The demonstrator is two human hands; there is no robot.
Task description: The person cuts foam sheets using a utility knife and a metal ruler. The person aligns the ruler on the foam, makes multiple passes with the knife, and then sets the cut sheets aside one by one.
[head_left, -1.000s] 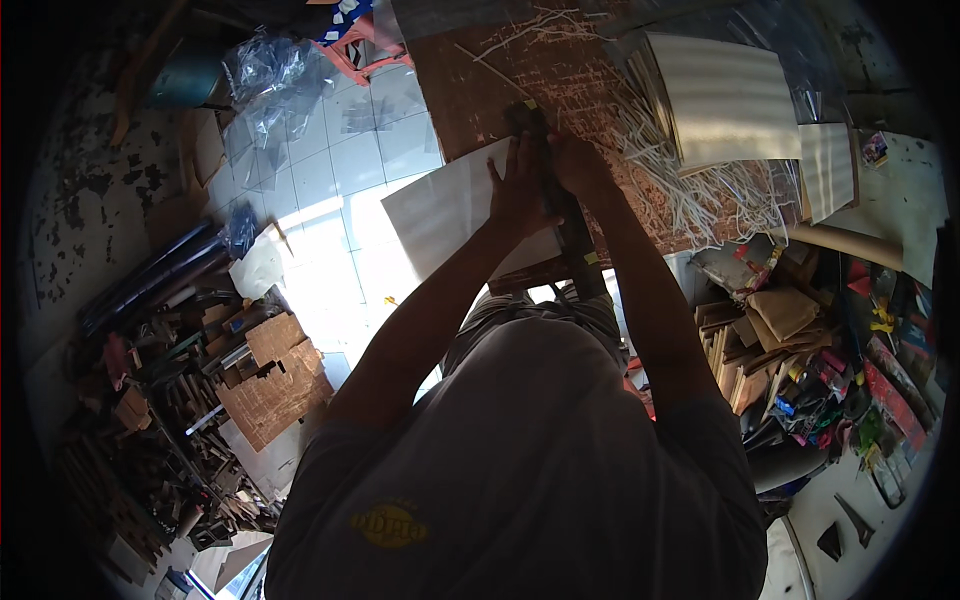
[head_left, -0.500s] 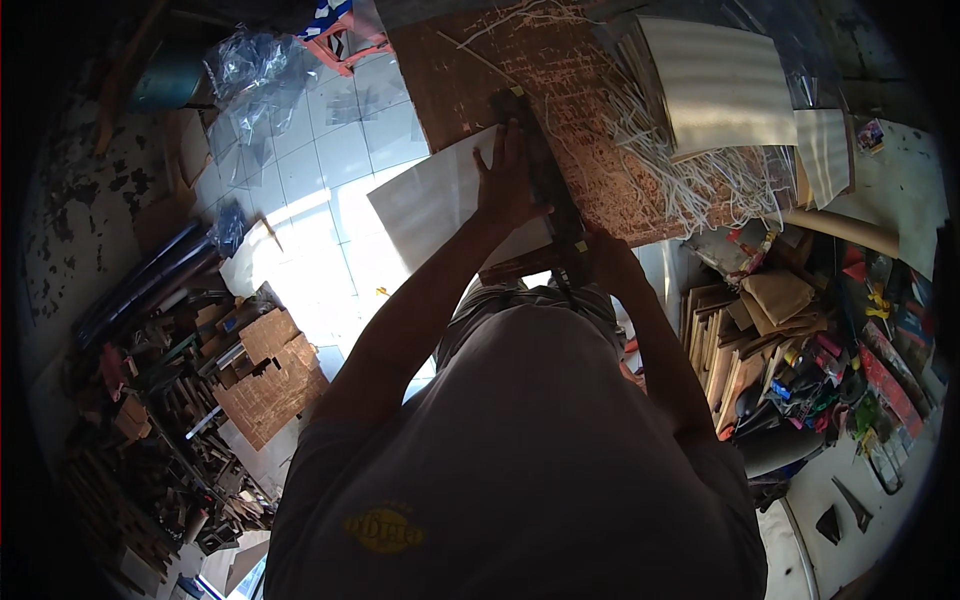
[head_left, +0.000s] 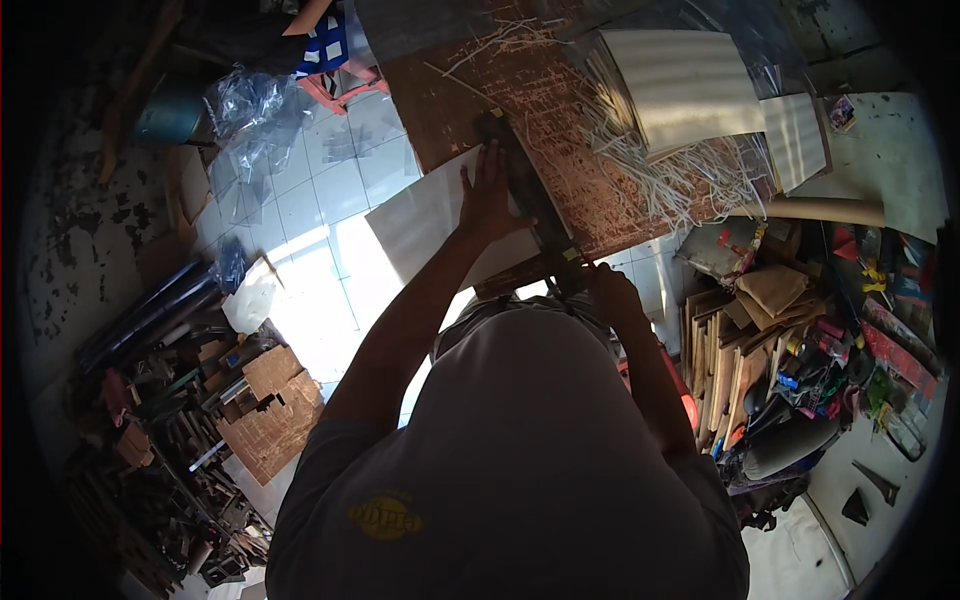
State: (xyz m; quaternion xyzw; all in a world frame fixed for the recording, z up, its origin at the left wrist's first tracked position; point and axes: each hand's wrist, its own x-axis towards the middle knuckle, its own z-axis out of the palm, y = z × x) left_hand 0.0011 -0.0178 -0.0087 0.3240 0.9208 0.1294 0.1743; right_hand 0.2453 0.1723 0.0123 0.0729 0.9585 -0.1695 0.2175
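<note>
Hands at brown cutting board. Left hand: fingers spread flat, pressing white sheet and dark straightedge lying across the board's near-left edge; unchanged since half a second ago. Right hand: closed around a small tool, now drawn back off the board's near edge. White strips on the board's right.

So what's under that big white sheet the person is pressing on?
Under the white sheet lies a scored brown board, with tiled floor beneath its left part. The left hand and dark straightedge cover its right edge.
</note>
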